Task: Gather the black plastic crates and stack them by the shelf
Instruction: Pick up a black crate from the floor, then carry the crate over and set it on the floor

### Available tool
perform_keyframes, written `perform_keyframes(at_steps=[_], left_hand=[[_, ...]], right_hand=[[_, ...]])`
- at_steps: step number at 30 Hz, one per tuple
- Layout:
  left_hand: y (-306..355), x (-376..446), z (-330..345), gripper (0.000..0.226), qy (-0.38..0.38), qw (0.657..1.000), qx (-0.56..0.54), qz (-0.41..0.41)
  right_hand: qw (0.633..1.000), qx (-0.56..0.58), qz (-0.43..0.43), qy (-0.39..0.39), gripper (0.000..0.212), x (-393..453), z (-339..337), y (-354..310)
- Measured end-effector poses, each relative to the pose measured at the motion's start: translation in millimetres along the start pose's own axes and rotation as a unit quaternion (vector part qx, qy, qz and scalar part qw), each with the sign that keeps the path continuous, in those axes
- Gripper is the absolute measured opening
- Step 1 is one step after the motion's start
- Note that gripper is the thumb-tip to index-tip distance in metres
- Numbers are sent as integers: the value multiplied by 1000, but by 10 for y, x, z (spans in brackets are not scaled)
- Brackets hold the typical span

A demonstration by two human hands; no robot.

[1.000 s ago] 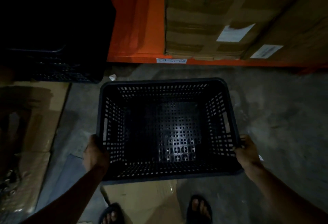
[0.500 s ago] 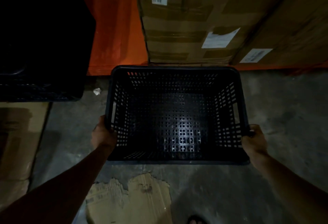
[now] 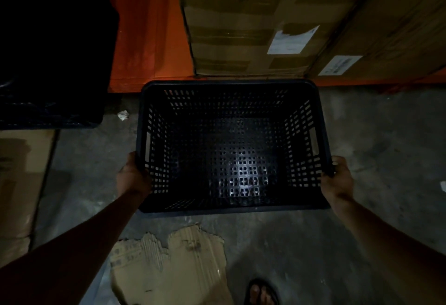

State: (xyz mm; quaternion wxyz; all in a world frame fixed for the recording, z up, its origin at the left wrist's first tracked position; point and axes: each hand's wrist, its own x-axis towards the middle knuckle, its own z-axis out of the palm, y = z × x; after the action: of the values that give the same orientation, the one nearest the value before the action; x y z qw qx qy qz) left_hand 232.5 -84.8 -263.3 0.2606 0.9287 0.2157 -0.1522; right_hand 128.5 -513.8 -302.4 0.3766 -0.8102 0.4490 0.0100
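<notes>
An empty black perforated plastic crate is held level in front of me, its far rim close to the orange shelf. My left hand grips the crate's left rim near the handle slot. My right hand grips the right rim. At the far left a dark stack of black crates stands on the floor beside the shelf, mostly in shadow.
Large taped cardboard boxes with white labels fill the shelf. Flat cardboard lies on the floor at left, a torn cardboard piece near my sandalled foot. The floor is grey concrete, with a small paper scrap.
I have stepped toward the shelf carrying the crate; its far rim now reaches the shelf's base. Both hands keep the same grip.
</notes>
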Motion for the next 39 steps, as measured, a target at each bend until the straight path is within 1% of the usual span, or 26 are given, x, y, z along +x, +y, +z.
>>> perform_keyframes(at_steps=[2,5,7,9,11,13,14,17,19,22,24,25,26,28,29,31,32,34,35,37,39], left_hand=[[21,-21,-13,51,-23,1000,-9,-8],[35,-147,-33,80,-70,997,-5,-23],[83,-334,-52,88,-58,998,11,-18],[189,-606,-81,86,-49,998,17,19],[351,-912,-116,82,-79,994,11,74],[539,-1189,-130,72,-141,986,0,95],[659,-1396,-166,68,-183,976,6,114],[925,-1955,-201,58,-290,944,35,154],[1023,-2406,-190,52,-350,915,49,193],[1082,-3136,-130,47,-440,859,79,249],[1107,-3641,-48,47,-481,823,117,281],[1108,-3863,16,47,-496,807,133,290],[1097,-3982,62,47,-506,798,145,293],[1097,-4481,243,46,-532,770,169,309],[1089,-4688,328,47,-541,762,175,308],[1094,-5091,542,52,-554,752,182,308],[1077,-5250,697,56,-557,748,186,309],[1039,-5530,1136,65,-546,752,195,314],[1038,-5625,1317,68,-534,756,204,321],[1033,-5868,1735,66,-504,761,233,336],[1039,-6020,2200,65,-478,763,263,346]], right_hand=[[999,-30,-5,-9,37,-70,-35,-71],[995,-84,-51,-28,57,-226,-86,-135],[986,-157,-55,-27,70,-369,-147,-179],[986,-160,-51,-22,73,-550,-219,-171],[994,-97,-46,-36,70,-785,-359,-170],[997,-32,-44,-57,68,-1009,-470,-118],[998,-7,-31,-50,67,-1213,-627,-97],[998,69,-12,-9,65,-1786,-1004,44],[995,90,13,35,63,-2205,-1326,254],[985,124,91,72,61,-2921,-1881,682],[971,159,138,110,59,-3390,-2238,1071],[964,169,161,130,58,-3609,-2398,1271],[958,174,184,133,59,-3764,-2493,1379],[940,193,238,149,59,-4206,-2840,1853],[935,192,254,155,62,-4379,-2966,2071],[927,169,288,170,84,-4654,-3152,2585],[925,158,304,165,86,-4743,-3221,2846],[920,125,339,152,66,-4862,-3321,3419],[917,106,355,150,61,-4891,-3335,3684],[905,84,392,144,62,-4965,-3335,4263],[881,75,446,139,71,-5006,-3308,4823]])
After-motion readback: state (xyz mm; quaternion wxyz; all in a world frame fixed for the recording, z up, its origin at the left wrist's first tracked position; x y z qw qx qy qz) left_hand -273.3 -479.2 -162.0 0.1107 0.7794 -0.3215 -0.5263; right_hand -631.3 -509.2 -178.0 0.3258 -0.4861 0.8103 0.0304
